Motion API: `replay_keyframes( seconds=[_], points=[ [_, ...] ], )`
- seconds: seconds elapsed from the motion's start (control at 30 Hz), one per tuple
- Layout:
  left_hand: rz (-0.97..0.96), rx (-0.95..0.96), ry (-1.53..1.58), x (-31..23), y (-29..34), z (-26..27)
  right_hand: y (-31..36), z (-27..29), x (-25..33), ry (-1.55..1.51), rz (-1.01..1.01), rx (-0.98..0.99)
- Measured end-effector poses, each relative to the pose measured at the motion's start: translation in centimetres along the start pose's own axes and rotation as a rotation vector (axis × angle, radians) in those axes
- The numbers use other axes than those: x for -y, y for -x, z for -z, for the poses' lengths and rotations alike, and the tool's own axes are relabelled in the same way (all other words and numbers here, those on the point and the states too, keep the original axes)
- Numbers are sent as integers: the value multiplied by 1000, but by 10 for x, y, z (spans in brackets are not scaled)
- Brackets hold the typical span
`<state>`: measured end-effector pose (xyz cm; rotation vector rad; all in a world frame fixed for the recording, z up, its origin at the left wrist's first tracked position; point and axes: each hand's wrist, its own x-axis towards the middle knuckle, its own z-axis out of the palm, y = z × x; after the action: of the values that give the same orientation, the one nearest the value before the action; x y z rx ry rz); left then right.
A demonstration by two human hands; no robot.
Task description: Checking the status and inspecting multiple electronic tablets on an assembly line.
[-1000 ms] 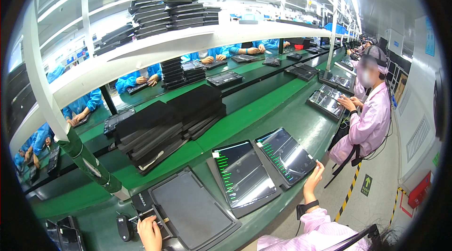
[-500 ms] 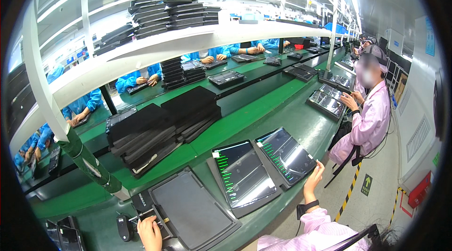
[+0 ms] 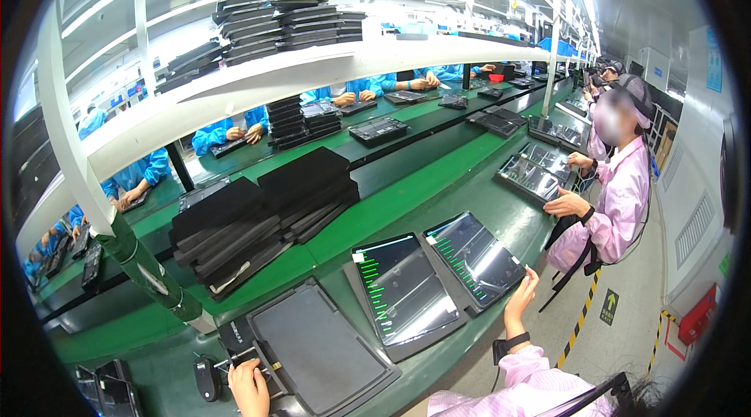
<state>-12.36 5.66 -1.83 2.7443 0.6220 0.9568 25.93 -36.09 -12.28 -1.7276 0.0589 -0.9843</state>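
Two tablets lie side by side with lit screens showing rows of green bars: the left tablet (image 3: 411, 292) on a dark tray, the right tablet (image 3: 477, 257) close beside it. My right hand (image 3: 522, 300) grips the right tablet by its near right edge, fingertips at the rim. At the lower left, my left hand (image 3: 249, 387) has its fingers curled over a small metal-rod fixture (image 3: 244, 356); its exact grip is partly hidden. Against that fixture lies a flat dark grey tray (image 3: 325, 346). A black computer mouse (image 3: 206, 378) sits left of my left hand.
Stacked black foam-like sheets (image 3: 266, 221) lie on the green conveyor belt (image 3: 415, 190). A white post with a green-wrapped base (image 3: 156, 280) rises at left. A co-worker in pink (image 3: 614, 182) handles a device (image 3: 536, 170) farther right; people in blue work across the line.
The black sheets have shifted slightly left along the belt. The co-worker's hands have moved apart, and the device before them sits a little farther left. My hands have not moved.
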Motion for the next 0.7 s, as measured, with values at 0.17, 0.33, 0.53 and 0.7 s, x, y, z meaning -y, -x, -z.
replay_keyframes(
  seconds=[0.17,0.33,0.53,0.7],
  points=[
    [7,0,4,3,3,-5,2,2,-2,63,-66,26],
    [5,0,7,3,2,-3,1,4,-2,38,-38,116],
    [8,4,26,-3,-1,2,19,31,33,169,-71,262],
    [3,8,2,-2,-2,-2,46,57,91,285,-64,790]
  ],
)
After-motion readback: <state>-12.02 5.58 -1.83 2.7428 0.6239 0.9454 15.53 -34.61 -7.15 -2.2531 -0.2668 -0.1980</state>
